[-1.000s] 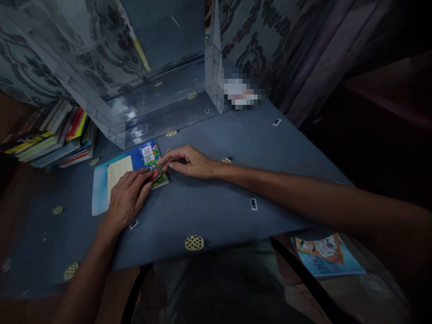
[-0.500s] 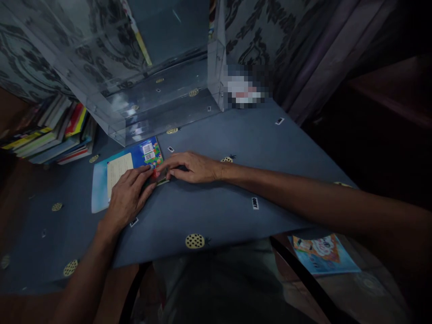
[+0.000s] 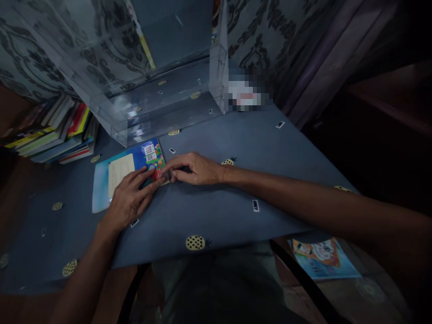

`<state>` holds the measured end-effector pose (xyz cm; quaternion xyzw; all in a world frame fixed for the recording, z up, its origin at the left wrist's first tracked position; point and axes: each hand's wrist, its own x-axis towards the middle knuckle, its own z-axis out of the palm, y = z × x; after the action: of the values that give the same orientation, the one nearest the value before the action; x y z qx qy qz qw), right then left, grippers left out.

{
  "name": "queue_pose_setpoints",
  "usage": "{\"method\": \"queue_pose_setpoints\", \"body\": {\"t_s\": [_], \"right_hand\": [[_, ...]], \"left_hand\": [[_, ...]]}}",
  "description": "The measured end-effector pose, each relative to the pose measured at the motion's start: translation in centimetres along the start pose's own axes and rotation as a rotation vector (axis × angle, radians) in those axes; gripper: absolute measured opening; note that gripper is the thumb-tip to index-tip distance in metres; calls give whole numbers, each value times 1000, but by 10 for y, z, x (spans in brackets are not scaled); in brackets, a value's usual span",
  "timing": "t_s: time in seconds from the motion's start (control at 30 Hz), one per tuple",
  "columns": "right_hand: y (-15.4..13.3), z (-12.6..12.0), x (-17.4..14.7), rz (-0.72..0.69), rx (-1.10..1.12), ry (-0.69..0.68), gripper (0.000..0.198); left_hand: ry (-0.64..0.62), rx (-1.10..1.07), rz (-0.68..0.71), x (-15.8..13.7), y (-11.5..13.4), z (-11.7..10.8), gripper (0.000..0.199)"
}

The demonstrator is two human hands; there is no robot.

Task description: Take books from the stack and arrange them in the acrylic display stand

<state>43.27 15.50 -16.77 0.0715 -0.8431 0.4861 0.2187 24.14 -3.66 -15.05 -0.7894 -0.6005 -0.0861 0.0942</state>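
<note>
Fingers of the left hand lie spread flat on the lower right corner of a thin blue booklet, pressing it against the desk, not curled around anything. Just right of them, the right hand rests palm down with its fingertips bunched at that same corner, touching the booklet's edge; whether they pinch it cannot be told in the dim light. This booklet lies flat, left of the frame's centre, on the blue cloth printed with pineapples. Above it, in the upper middle of the frame, stands a clear plastic case. A stack of books leans at the left edge. Another picture book lies lower right, below the desk's edge.
</note>
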Motion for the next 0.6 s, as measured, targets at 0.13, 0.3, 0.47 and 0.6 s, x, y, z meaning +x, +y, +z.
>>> {"method": "queue_pose_setpoints", "body": {"t_s": [0.13,0.3,0.47,0.6], "right_hand": [[2,0,-1,-51,-60,43,34],[1,2,-1,-105,-193,-26,38],[-6,8,-3,-237,-437,-80,29],[-14,15,-7,-337,-672,-121,19]], "left_hand": [[-8,-31,-9,0,0,-1,43],[-6,-51,-8,-2,-1,-1,38],[32,-93,-9,-4,-1,1,35],[79,-108,8,-3,1,4,35]]}}
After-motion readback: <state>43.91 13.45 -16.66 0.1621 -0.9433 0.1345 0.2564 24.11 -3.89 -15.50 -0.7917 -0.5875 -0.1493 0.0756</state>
